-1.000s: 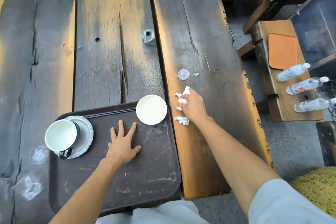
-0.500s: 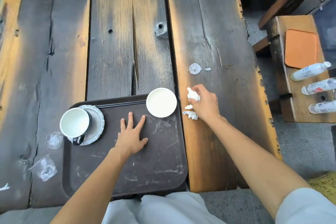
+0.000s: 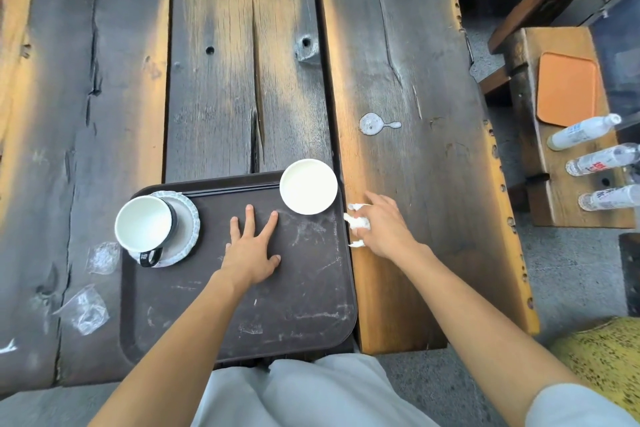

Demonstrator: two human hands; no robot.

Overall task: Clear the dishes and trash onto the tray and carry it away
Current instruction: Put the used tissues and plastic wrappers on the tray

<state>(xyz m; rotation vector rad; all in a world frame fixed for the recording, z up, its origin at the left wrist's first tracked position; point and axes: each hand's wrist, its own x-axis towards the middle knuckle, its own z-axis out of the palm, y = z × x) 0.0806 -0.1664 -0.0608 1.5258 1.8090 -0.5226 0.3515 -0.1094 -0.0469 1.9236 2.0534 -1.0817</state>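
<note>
A dark brown tray [image 3: 277,315] lies on the wooden table in front of me. On its far left corner a white cup [image 3: 143,224] with a black handle sits on a pale saucer [image 3: 185,225]. A small white bowl [image 3: 308,186] rests on the tray's far right corner. My left hand [image 3: 254,246] lies flat on the tray, fingers spread. My right hand [image 3: 384,225] is just right of the tray's edge, fingers closed around crumpled white tissue [image 3: 358,222]; a small scrap [image 3: 356,244] shows under the hand.
Two clear plastic wrappers [image 3: 102,256] [image 3: 85,310] lie on the table left of the tray. A small puddle [image 3: 372,123] sits beyond my right hand. A side bench at the right holds an orange tray [image 3: 566,88] and three bottles [image 3: 581,132].
My right hand has drawn the tissue back toward the tray's right edge and gathered it in. The left hand stays flat on the tray. The camera view shifted slightly.
</note>
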